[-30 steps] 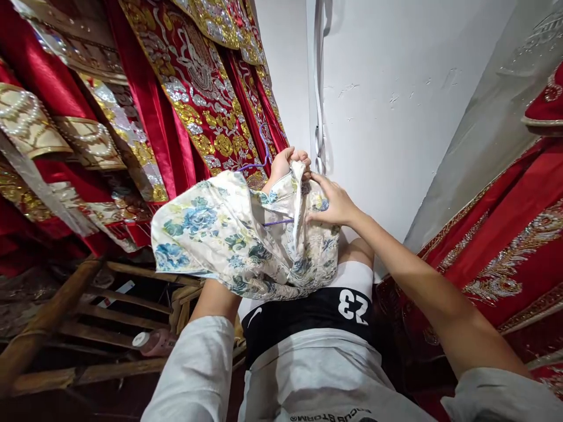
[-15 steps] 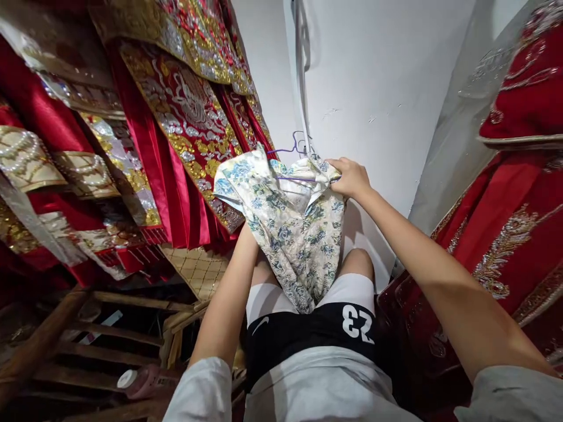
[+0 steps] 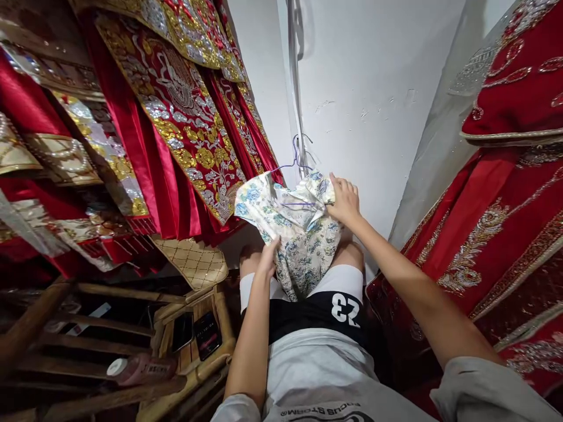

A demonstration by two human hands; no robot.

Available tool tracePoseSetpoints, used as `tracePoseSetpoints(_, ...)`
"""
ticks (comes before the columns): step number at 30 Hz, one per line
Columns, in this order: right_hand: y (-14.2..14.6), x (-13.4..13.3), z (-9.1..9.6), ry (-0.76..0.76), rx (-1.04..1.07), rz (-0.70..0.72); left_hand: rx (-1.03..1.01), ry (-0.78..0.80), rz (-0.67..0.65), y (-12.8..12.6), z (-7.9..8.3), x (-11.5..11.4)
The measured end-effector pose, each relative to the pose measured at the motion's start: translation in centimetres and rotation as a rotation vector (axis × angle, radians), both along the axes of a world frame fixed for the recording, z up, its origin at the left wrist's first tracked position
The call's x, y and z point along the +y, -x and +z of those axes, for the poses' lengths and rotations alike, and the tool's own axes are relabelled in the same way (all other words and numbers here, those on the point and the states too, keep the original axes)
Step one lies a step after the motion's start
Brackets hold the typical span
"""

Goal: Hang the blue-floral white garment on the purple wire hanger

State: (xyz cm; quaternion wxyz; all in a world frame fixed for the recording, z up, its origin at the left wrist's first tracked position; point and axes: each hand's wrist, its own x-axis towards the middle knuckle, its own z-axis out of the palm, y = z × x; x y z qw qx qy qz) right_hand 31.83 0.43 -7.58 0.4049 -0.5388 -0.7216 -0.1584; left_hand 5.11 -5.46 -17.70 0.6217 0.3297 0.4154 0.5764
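Head view: floral garment (image 3: 294,234) hung on a purple wire hanger (image 3: 295,165) at frame centre, above the person's lap.
Right hand (image 3: 345,202): closed on the garment's upper right shoulder.
Left hand (image 3: 268,261): fingers against the lower left edge; grip could not be determined.
Surroundings: red embroidered robes (image 3: 176,117) filled left and right of frame.

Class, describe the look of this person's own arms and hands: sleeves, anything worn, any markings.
Both arms are bare below short, loose, pale grey sleeves: the left sleeve and the right sleeve. The left hand and right hand wear no gloves, and no watch, ring or bracelet shows. No markings are visible.
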Motion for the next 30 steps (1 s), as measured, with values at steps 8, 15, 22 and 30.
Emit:
tracePoseSetpoints(8, 7.7, -0.6, -8.9, 0.464, 0.215, 0.590, 0.049, 0.000, 0.221, -3.1, -3.2, -0.2)
tracePoseSetpoints(15, 10.1, -1.7, -12.4, 0.335, 1.070, 0.452, 0.068, 0.084, 0.247, -3.0, -3.8, -0.7)
tracePoseSetpoints(22, 11.5, -3.6, -15.0, 0.471, 1.158, 0.327, 0.113, 0.063, 0.235, -3.1, -3.7, -1.9)
tracePoseSetpoints(30, 9.2, -4.8, -14.2, 0.764, 1.060, 0.356, 0.143, 0.037, 0.216, -3.7, -3.6, -2.2)
